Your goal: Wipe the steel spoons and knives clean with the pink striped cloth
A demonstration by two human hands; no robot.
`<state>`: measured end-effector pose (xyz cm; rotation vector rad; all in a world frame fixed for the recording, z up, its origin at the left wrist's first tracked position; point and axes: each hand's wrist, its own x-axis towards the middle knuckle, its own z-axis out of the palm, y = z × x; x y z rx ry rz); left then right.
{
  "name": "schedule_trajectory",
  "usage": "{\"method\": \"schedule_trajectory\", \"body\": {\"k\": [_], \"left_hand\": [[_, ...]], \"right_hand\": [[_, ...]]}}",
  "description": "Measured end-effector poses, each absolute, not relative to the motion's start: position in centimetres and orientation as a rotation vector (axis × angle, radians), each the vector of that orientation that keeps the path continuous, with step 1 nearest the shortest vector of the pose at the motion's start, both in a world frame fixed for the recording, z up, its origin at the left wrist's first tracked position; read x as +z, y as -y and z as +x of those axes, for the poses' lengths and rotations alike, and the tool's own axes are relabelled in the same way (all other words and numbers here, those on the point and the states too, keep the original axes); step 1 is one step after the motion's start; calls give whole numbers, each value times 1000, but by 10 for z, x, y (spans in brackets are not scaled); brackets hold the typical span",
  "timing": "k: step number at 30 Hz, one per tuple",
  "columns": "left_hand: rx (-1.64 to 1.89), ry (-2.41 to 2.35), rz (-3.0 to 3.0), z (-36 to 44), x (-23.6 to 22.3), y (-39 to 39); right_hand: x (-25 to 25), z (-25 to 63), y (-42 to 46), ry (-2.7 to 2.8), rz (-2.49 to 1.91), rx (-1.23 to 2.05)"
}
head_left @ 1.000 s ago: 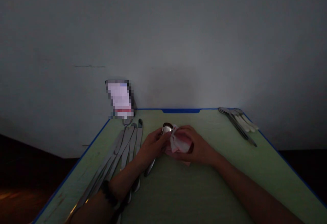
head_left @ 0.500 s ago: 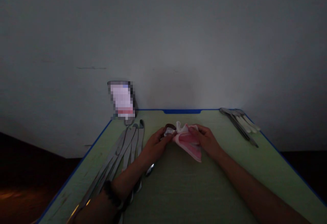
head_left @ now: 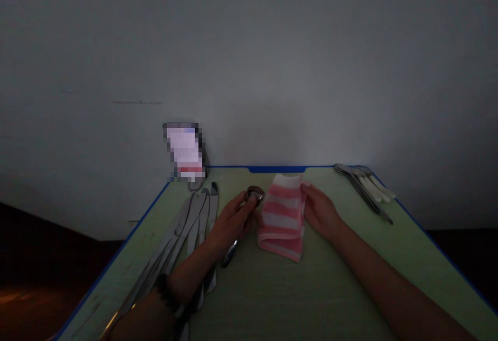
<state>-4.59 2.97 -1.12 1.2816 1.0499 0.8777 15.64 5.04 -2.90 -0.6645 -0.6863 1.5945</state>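
Observation:
My left hand (head_left: pixel 232 223) is closed around a metal spoon (head_left: pixel 255 193). Its bowl shows past my thumb, and the end of its handle sticks out below the hand towards me. My right hand (head_left: pixel 321 210) pinches the upper right edge of a pink and white striped cloth (head_left: pixel 282 219). The cloth hangs folded and fairly flat between both hands, just right of the spoon bowl. Whether my left fingertips touch the cloth I cannot make out.
Several long-handled metal utensils (head_left: pixel 181 227) lie on the table's left side, partly under my left forearm. At the back right rest spoons and other cutlery (head_left: pixel 358 183), some white-handled. A phone with a blurred screen (head_left: pixel 184 149) leans on the wall behind the blue-edged table (head_left: pixel 330 289).
The cloth has gone from bunched against the spoon to spread out, hanging lower and showing its stripes. It has come away from the spoon bowl. My right hand has shifted slightly right.

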Motion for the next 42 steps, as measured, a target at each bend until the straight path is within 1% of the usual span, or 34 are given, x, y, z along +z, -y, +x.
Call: {"method": "schedule_trajectory", "body": {"k": [5,9,14,19,24,29,32,38,42], "left_hand": [[733,-919,1364,-49,-9,-25],[631,-841,1548,-55,-9,-26],[477,-924,1752,-57,-8,-32],[455,-1040,1776,-50,-7,-32],[468,-1100,1767,-47,-7,-31],[499,-1052,1798,-47,-9,-30],[462,-963,1885,-48,-8,-30],[273,-869,2017,-52,-4,-30],[290,-826,2126,-53,-8,-30]], "right_hand": [[-31,159,-55,578,-644,1538],[-32,160,-57,550,-629,1510],[-35,160,-57,553,-684,1501],[-38,160,-57,556,-810,1408],[-31,161,-52,639,-739,1687],[-33,161,-48,805,-825,1575],[-36,160,-49,751,-865,1586],[-35,158,-51,678,-837,1576],[-35,159,-55,539,-842,1661]]}}
